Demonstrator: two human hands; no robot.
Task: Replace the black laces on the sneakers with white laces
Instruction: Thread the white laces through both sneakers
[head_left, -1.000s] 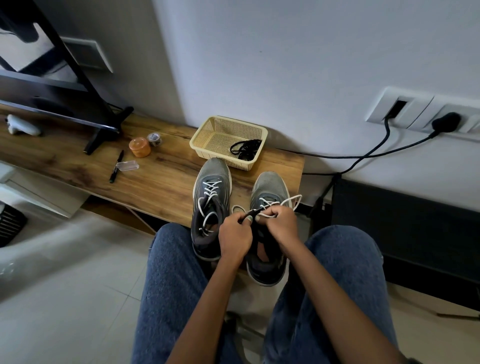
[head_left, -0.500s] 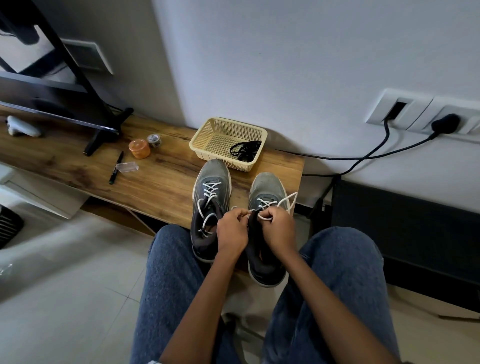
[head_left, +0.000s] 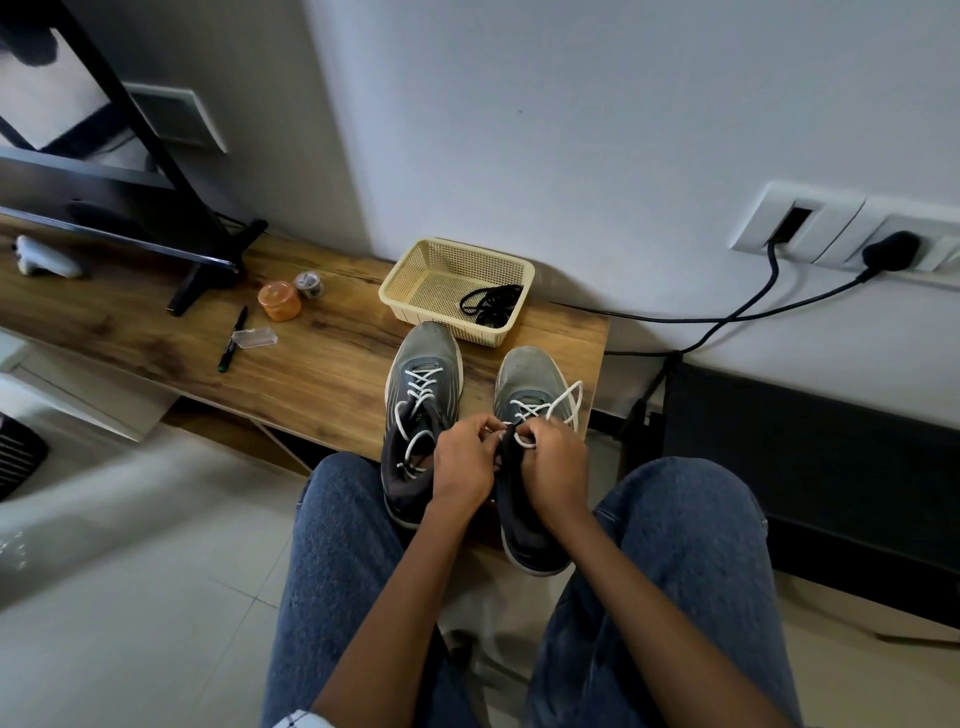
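Head view: hands (head_left: 511, 462) nearer together.

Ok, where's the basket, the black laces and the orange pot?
basket (head_left: 415, 275), head view, bare mesh floor.
black laces (head_left: 488, 304), head view, middle of the tangle.
orange pot (head_left: 279, 300), head view, its lid.

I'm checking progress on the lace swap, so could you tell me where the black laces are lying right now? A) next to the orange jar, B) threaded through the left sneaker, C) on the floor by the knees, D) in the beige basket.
D: the black laces lie bundled inside the beige basket by the wall, while both sneakers show white laces.
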